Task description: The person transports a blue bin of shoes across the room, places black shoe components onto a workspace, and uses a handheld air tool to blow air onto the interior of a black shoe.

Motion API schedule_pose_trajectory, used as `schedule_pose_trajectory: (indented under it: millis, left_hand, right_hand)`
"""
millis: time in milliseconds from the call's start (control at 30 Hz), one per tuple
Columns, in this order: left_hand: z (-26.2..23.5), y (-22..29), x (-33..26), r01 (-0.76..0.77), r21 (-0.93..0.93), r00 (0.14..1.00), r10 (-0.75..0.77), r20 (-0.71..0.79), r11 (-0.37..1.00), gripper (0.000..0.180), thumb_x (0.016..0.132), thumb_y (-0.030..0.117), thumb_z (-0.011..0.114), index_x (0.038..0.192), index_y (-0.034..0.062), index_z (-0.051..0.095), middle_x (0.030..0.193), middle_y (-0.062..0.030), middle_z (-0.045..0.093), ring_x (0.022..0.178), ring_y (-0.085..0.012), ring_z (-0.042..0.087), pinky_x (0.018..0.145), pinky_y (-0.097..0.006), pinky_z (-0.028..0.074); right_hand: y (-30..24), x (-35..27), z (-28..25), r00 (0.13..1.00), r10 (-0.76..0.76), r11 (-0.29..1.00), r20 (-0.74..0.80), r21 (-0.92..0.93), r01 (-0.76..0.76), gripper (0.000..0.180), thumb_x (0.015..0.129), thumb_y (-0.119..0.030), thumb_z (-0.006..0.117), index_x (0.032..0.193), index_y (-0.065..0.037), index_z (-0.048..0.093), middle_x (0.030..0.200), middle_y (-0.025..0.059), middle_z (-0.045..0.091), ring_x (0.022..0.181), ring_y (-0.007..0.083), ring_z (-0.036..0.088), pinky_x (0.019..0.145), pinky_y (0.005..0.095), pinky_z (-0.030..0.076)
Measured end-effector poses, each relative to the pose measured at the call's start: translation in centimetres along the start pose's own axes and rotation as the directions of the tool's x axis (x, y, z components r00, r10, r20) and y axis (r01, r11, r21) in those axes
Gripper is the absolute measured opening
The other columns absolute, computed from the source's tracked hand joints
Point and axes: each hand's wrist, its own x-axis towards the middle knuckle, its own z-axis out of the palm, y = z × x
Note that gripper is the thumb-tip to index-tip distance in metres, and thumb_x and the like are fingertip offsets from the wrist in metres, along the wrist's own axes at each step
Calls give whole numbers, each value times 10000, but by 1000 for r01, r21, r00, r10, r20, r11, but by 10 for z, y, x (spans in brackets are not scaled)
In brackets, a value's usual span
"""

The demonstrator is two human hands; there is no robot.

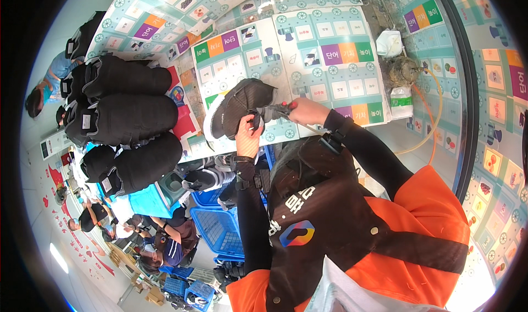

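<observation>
Black knit shoe with white sole [239, 107], held above the patterned table mat [330, 48]; left hand [248, 138] clasps its heel, right hand [301, 111] grips a red-tipped tool [278, 111] against it. Best practice, judged: steady heel, short controlled strokes. Black shoe stacks [129, 119] nearby.

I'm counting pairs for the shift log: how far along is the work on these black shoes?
Looks done: black shoes stacked in rows on the table's left, though I can't confirm they are finished. In hand: the left hand holds one shoe while the right hand works a red-handled tool at its heel. Left: more shoes lie by the blue crates.
</observation>
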Motion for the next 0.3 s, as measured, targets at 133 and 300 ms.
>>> schedule_pose_trajectory:
  millis: [133, 300]
  left_hand:
    - [-9, -6, -2, 59, -88, 997, -63, -36, 994, 450, 899, -60, 658, 1311, 31, 499, 1125, -101, 668, 1035, -167, 660, 887, -277, 519]
    - [-11, -16, -1, 50, -95, 998, -54, -37, 994, 448, 922, -17, 663, 1326, 55, 484, 1154, -103, 683, 1049, -188, 661, 919, -299, 518]
  right_hand:
    - [-3, 6, 5, 987, -152, 985, -54, -89, 147, 244, 686, -200, 633, 701, 43, 642, 734, 283, 647, 724, 445, 659, 659, 499, 494]
    - [-8, 9, 9, 995, -62, 998, -75, -36, 59, 254, 698, -201, 628, 725, 49, 665, 768, 287, 657, 768, 473, 654, 682, 510, 496]
